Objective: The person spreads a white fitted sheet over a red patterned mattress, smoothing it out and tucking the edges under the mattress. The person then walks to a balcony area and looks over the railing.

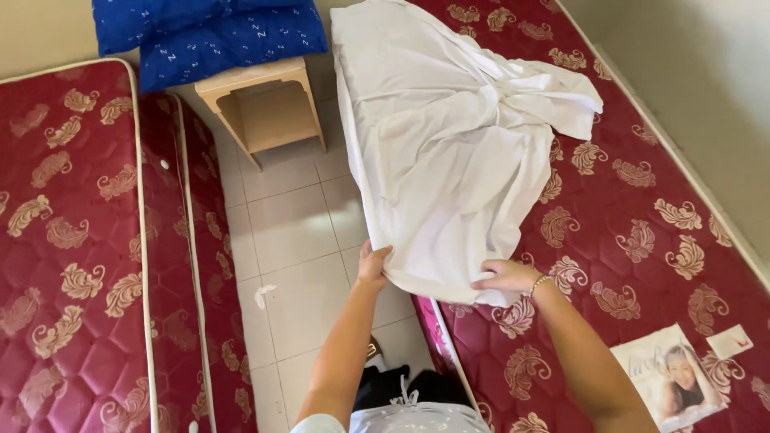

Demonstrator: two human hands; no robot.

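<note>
A crumpled white bedsheet lies over the left half of a dark red mattress with gold leaf pattern on the right. My left hand grips the sheet's near edge where it hangs over the mattress side. My right hand, with a bead bracelet at the wrist, pinches the sheet's near corner on top of the mattress. Both hands hold the same lower hem, about a forearm's width apart.
A second red patterned mattress stands on the left. Between them runs a white tiled floor with a small scrap of paper. A wooden stool bearing blue pillows stands at the far end. A printed label is on the right mattress.
</note>
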